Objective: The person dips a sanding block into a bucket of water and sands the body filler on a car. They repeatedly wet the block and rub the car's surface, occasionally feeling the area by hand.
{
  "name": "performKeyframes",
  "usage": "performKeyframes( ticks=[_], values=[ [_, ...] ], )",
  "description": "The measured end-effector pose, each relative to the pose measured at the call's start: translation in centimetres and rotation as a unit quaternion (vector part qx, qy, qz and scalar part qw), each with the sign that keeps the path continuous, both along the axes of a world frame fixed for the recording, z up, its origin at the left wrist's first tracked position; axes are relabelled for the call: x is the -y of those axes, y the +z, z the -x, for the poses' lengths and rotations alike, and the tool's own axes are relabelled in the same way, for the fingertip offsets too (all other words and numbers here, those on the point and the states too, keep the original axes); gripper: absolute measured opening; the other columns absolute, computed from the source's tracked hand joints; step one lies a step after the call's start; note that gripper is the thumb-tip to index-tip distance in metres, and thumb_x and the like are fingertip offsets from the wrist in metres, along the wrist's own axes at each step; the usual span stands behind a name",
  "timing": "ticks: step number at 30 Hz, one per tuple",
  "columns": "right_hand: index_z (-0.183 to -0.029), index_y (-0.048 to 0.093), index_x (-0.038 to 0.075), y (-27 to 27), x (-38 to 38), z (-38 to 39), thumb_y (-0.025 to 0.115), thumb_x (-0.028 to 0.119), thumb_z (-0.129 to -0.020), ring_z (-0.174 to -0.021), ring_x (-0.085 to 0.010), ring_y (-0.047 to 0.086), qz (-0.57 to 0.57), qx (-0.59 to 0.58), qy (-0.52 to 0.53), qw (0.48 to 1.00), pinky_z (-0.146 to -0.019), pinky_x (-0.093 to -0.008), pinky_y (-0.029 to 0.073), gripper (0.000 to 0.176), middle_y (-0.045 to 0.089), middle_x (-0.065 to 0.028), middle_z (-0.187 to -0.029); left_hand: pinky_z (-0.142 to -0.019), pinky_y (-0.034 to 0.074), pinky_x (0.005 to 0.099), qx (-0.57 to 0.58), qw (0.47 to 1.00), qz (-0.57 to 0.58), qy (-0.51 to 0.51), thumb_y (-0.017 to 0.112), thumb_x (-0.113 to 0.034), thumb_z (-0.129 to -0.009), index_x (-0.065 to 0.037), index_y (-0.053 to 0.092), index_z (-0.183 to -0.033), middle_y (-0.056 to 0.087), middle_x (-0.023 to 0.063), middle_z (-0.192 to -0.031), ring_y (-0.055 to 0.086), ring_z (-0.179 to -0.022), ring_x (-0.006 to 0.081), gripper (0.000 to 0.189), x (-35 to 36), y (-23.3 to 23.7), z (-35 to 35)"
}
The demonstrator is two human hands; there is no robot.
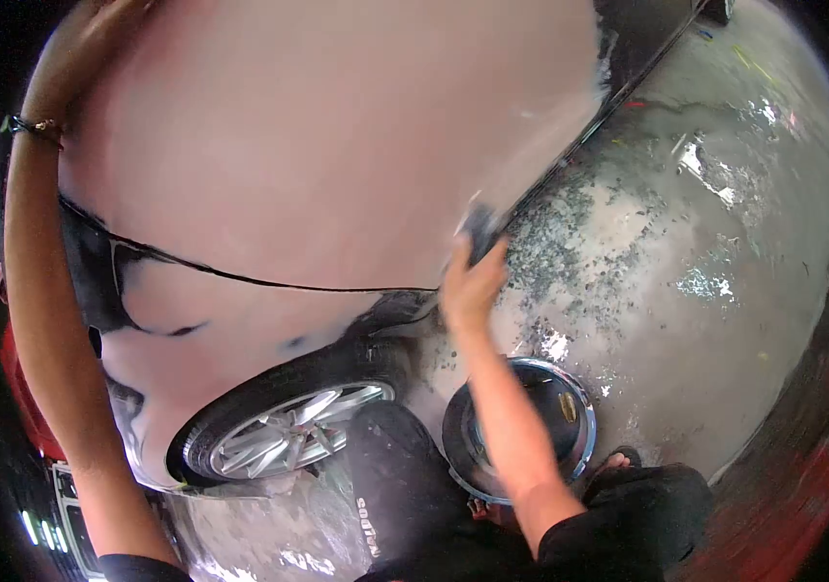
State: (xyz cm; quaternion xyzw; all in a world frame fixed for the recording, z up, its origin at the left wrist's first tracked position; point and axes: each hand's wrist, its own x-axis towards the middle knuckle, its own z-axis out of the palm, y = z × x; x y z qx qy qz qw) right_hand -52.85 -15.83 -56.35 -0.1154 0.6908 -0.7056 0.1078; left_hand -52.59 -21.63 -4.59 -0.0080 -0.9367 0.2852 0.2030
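My right hand (pixel 473 286) is closed around a small dark sanding block (pixel 482 231), somewhat blurred, at the lower edge of a pinkish-beige car door (pixel 337 145). My left arm reaches up along the left side, and the left hand (pixel 104 34) lies against the upper part of the bodywork. Its fingers are cut off by the dark edge of the view. A thin dark seam separates the door from the fender (pixel 201 301), where bare dark patches show.
Below the fender is a wheel (pixel 288 432) with silver spokes. A round black vessel with a shiny rim (pixel 586 403) stands between my legs. The wet floor (pixel 744 213) carries dark grey splashes beside the door sill. Something red (pixel 27 388) shows behind my left arm.
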Motion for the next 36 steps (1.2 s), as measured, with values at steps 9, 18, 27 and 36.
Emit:
performKeyframes(
  ticks=[9, 18, 27, 36],
  values=[
    [-0.135, 0.053, -0.01, 7.0, 3.7, 15.5, 0.064, 0.022, -0.109, -0.104, -0.0354, 0.077, 0.11, -0.023, -0.081, 0.99, -0.085, -0.0485, 0.063, 0.042, 0.074, -0.0254, -0.115, -0.131, 0.033, 0.0498, 0.036, 0.998, -0.022, -0.038, 0.081, -0.039, -0.1, -0.006, 0.07, -0.146, 0.053, 0.0237, -0.166, 0.046, -0.158, 0.036, 0.058, 1.2, 1.5, 0.2],
    [-0.135, 0.053, -0.007, 4.0, 2.9, 22.5, 0.065, 0.041, -0.11, -0.115, -0.0469, 0.074, 0.005, 0.037, -0.091, 0.995, -0.109, -0.06, 0.046, 0.055, 0.075, -0.0285, -0.12, -0.132, 0.03, 0.0635, 0.074, 0.991, 0.11, -0.016, 0.071, -0.051, -0.102, -0.006, 0.064, -0.152, 0.052, 0.0191, -0.168, 0.04, -0.161, 0.039, 0.068, 1.3, 2.0, 1.3],
    [-0.155, 0.044, -0.015, 7.3, -1.3, -0.2, 0.073, 0.026, -0.104, -0.123, -0.0536, 0.065, 0.101, -0.086, -0.01, 0.991, -0.108, -0.0561, 0.047, 0.072, 0.065, -0.0382, -0.138, -0.137, 0.028, 0.0464, 0.062, 0.992, 0.111, -0.004, 0.067, -0.031, -0.11, -0.01, 0.059, -0.161, 0.052, 0.0103, -0.172, 0.042, -0.163, 0.0269, 0.056, 3.1, 3.2, 0.6],
    [-0.137, 0.053, -0.009, 3.5, 2.4, 18.6, 0.065, 0.036, -0.111, -0.119, -0.0511, 0.071, 0.002, 0.082, -0.076, 0.994, -0.114, -0.0678, 0.038, 0.054, 0.076, -0.0326, -0.121, -0.128, 0.034, 0.07, 0.031, 0.999, -0.019, 0.02, 0.075, -0.053, -0.098, -0.006, 0.07, -0.144, 0.05, 0.0221, -0.17, 0.039, -0.161, 0.0426, 0.067, 0.4, 1.2, 1.3]
  ],
)
